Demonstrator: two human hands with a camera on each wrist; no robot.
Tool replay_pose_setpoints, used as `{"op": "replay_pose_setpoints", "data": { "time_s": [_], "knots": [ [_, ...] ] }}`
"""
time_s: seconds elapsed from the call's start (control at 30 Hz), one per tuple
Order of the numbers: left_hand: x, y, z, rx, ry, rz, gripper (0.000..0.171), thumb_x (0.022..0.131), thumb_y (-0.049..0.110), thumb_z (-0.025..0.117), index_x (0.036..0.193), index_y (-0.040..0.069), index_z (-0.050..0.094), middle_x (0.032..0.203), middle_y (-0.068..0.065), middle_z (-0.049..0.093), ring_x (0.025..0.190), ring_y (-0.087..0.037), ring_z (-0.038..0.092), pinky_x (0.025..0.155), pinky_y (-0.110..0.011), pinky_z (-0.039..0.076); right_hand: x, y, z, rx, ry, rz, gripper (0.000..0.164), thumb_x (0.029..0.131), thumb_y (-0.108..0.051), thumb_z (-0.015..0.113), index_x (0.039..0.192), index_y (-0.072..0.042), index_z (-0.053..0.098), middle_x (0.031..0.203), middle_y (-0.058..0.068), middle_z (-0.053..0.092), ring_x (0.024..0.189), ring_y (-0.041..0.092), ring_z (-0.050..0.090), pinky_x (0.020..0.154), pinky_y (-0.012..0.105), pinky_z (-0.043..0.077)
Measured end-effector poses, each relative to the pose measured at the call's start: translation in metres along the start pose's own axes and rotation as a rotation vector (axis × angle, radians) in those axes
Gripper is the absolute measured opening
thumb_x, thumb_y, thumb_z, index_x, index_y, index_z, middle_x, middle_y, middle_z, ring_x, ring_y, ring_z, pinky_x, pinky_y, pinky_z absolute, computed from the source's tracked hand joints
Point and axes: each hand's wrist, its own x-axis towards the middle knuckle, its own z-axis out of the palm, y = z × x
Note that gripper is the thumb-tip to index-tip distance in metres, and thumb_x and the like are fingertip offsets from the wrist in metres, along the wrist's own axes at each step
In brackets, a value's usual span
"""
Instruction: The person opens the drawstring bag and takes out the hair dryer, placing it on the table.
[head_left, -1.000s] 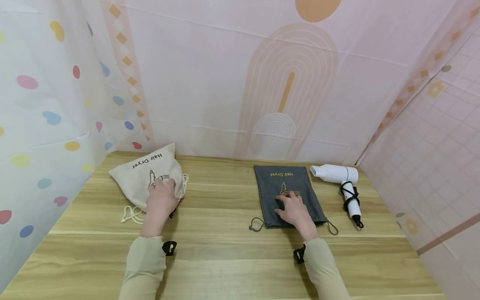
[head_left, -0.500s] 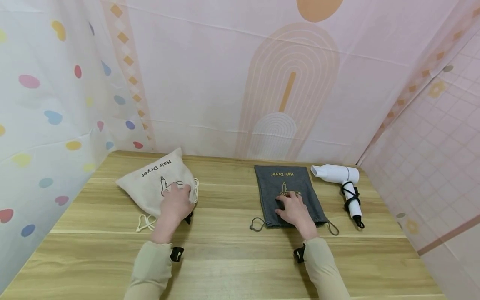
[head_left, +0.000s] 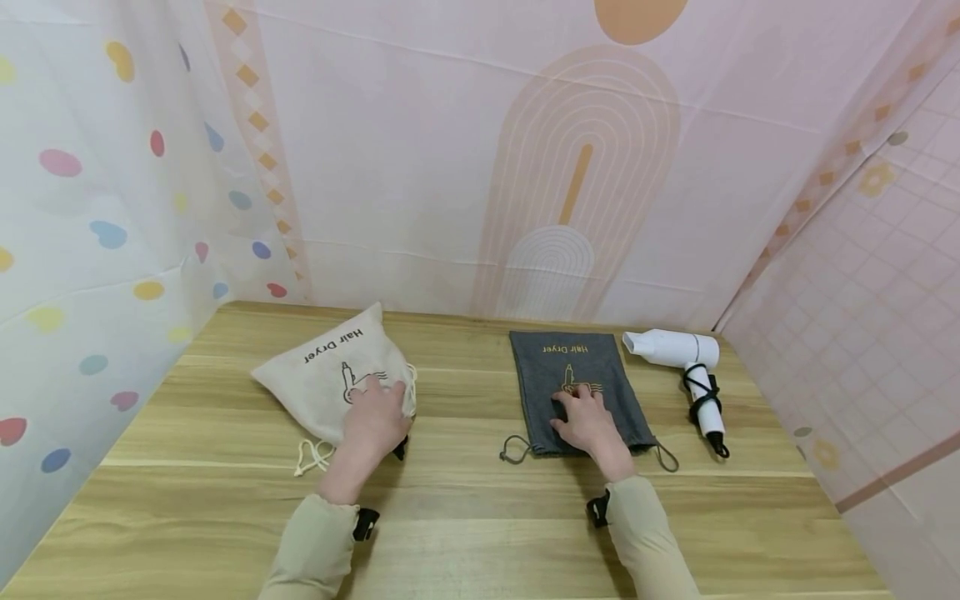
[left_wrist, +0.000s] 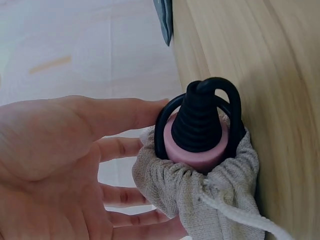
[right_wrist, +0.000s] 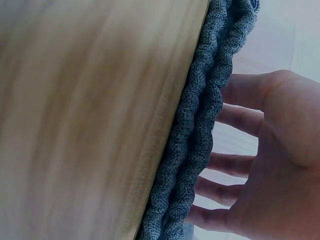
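My left hand [head_left: 377, 421] grips a beige drawstring bag [head_left: 322, 375] printed "Hair Dryer" from above, its thumb beside the bag's mouth. Inside the mouth, a pink handle end [left_wrist: 200, 157] with a black cord guard [left_wrist: 196, 120] and looped black cord shows in the left wrist view. My right hand [head_left: 590, 421] rests with spread fingers on a flat dark grey drawstring bag [head_left: 551, 362], also printed "Hair Dryer". The grey bag's gathered mouth [right_wrist: 200, 110] faces the camera in the right wrist view, its two edges close together.
A white hair dryer [head_left: 667, 346] lies right of the grey bag, black cord wound round its handle. Wood-grain table [head_left: 450, 500] runs between and in front of the bags. Printed curtains [head_left: 405, 167] close off the back and both sides.
My left hand has slid the beige bag to the right and slightly nearer. The right hand, grey bag and white hair dryer have stayed in place.
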Motion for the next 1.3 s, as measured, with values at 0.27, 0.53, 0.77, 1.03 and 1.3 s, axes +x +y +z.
{"op": "replay_pose_setpoints", "data": {
  "time_s": [0.27,0.53,0.77,1.03,1.3],
  "knots": [
    [-0.008,0.004,-0.005,-0.056,-0.047,0.062,0.048,0.080,0.018,0.074,0.120,-0.001,0.055,0.123,-0.036,0.045,0.101,-0.054,0.050,0.075,-0.057,0.052,0.000,-0.004,-0.001,-0.010,-0.014,0.009,0.042,0.091,-0.024,0.063,0.132,-0.014,0.055,0.136,0.024,0.043,0.122,0.048,0.041,0.081,0.058,0.049],
    [-0.015,0.005,-0.011,-0.011,-0.064,-0.065,0.062,0.068,0.013,0.080,0.114,-0.009,0.045,0.108,-0.037,0.051,0.099,-0.053,0.051,0.078,-0.056,0.050,-0.001,-0.027,0.003,-0.098,0.063,-0.010,0.038,0.089,-0.020,0.065,0.126,-0.011,0.059,0.128,0.022,0.051,0.115,0.045,0.049,0.082,0.055,0.050],
    [-0.014,0.008,-0.008,0.009,-0.075,-0.081,0.051,0.072,0.008,0.074,0.113,-0.009,0.048,0.108,-0.035,0.053,0.098,-0.052,0.053,0.076,-0.057,0.050,0.001,-0.072,0.012,-0.057,0.219,-0.338,0.031,0.088,-0.019,0.066,0.117,-0.009,0.065,0.112,0.012,0.063,0.100,0.030,0.062,0.081,0.042,0.054],
    [-0.013,0.002,-0.003,0.031,-0.036,-0.039,0.039,0.081,0.011,0.067,0.112,-0.007,0.050,0.104,-0.032,0.056,0.093,-0.050,0.056,0.072,-0.056,0.052,0.006,-0.127,0.026,0.036,0.190,-0.648,0.032,0.091,-0.017,0.063,0.122,-0.009,0.061,0.113,0.006,0.068,0.099,0.017,0.067,0.083,0.027,0.055],
    [-0.012,0.002,-0.001,0.030,-0.041,-0.024,0.043,0.081,0.015,0.069,0.115,-0.004,0.050,0.106,-0.031,0.056,0.094,-0.050,0.056,0.074,-0.057,0.051,0.012,-0.144,0.038,0.075,0.185,-0.706,0.029,0.088,-0.005,0.065,0.117,-0.009,0.062,0.112,0.004,0.069,0.103,0.014,0.066,0.090,0.021,0.052]
  ]
}}
